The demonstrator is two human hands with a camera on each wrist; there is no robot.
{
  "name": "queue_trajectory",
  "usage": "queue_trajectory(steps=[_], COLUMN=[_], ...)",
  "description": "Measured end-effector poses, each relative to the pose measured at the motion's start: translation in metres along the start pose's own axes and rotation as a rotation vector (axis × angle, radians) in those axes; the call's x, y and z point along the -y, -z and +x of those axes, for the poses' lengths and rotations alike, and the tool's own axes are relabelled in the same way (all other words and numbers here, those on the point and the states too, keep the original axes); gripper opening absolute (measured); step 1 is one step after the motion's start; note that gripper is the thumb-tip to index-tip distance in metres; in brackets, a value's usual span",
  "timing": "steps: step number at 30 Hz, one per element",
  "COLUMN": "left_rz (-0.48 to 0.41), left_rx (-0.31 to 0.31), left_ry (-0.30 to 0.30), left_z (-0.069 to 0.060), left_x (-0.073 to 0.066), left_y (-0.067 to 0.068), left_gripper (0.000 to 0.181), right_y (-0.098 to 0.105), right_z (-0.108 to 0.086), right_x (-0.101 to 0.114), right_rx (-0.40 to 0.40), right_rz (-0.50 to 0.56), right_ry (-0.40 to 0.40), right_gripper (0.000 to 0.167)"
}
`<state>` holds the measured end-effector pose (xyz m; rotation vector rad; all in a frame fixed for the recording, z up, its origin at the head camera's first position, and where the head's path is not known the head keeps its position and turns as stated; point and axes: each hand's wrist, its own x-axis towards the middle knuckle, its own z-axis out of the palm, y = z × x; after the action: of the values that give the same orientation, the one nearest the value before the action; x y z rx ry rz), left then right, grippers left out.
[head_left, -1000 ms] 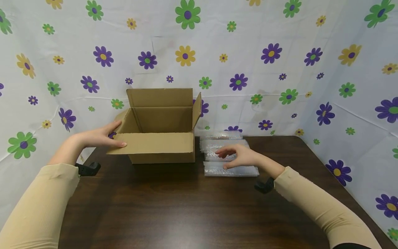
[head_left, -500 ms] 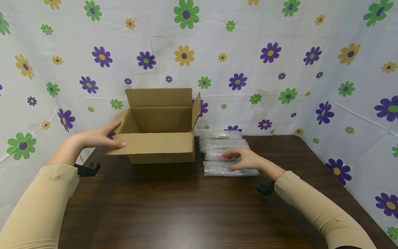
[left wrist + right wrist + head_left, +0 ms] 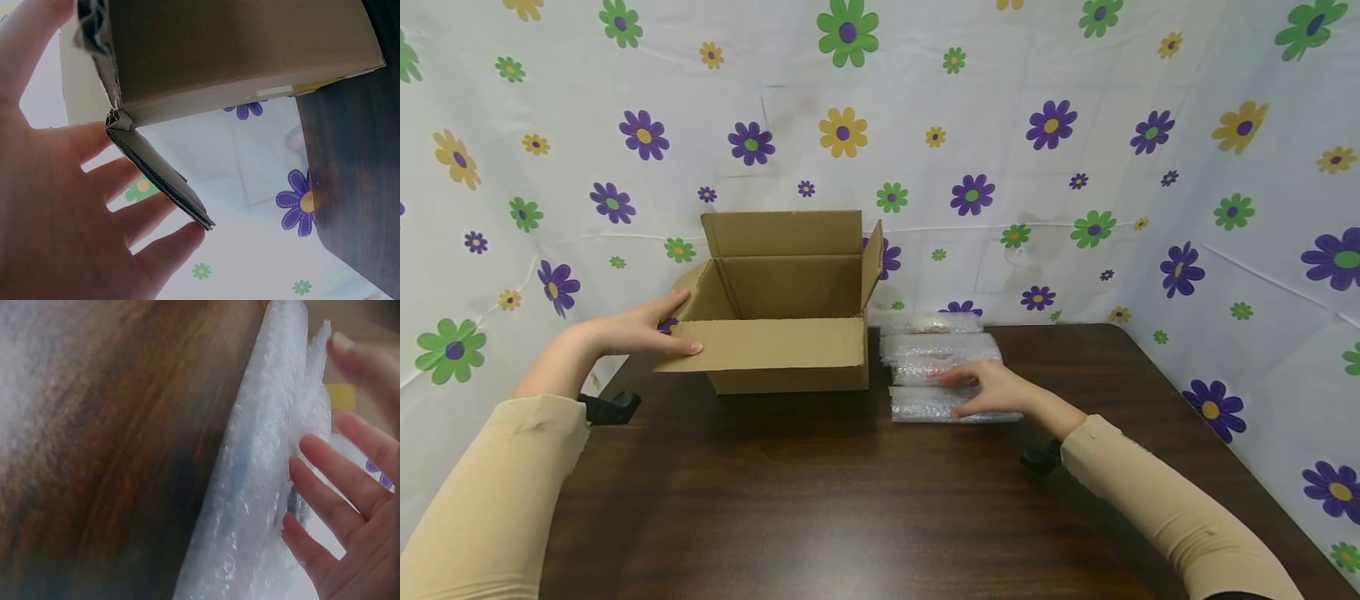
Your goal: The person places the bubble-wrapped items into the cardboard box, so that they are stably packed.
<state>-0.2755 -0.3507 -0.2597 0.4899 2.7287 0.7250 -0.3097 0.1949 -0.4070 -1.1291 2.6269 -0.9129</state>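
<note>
An open-topped cardboard box (image 3: 790,381) stands at the back of the table, its flaps raised or folded outward. My left hand (image 3: 632,331) is at the box's left front corner, thumb on the front flap (image 3: 782,343). In the left wrist view its spread fingers (image 3: 153,219) touch the side flap (image 3: 162,169). To the right of the box lie several bubble-wrapped packages (image 3: 936,344) in a column. My right hand (image 3: 996,387) is over the nearest bubble-wrapped package (image 3: 917,406), holding nothing. Its fingertips (image 3: 306,472) are right against the wrap; contact is hard to tell.
A dark brown wooden table (image 3: 820,500) spreads in front of the box and packages. Behind and at the sides hangs a white cloth (image 3: 917,100) with printed flowers. A black wrist strap (image 3: 612,408) is on my left wrist.
My right hand has shifted slightly right and settled lower over the nearest packages. The left hand and the box keep their places.
</note>
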Motion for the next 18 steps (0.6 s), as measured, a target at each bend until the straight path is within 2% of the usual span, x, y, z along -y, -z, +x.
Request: queue_trajectory(steps=[10,18], left_rz=[-0.003,-0.019], left_rx=[-0.007,-0.019], left_ry=[-0.004,-0.013], left_z=[-0.001,-0.003], left_x=[-0.002,-0.002], left_y=[0.000,-0.001], left_gripper=[0.104,0.105], right_y=[-0.010,-0.013], right_z=[0.000,0.000], right_x=[0.002,0.003], right_rx=[-0.009,-0.010], right_rz=[-0.145,-0.204], right_ry=[0.044,0.036], right_gripper=[0.052,0.046])
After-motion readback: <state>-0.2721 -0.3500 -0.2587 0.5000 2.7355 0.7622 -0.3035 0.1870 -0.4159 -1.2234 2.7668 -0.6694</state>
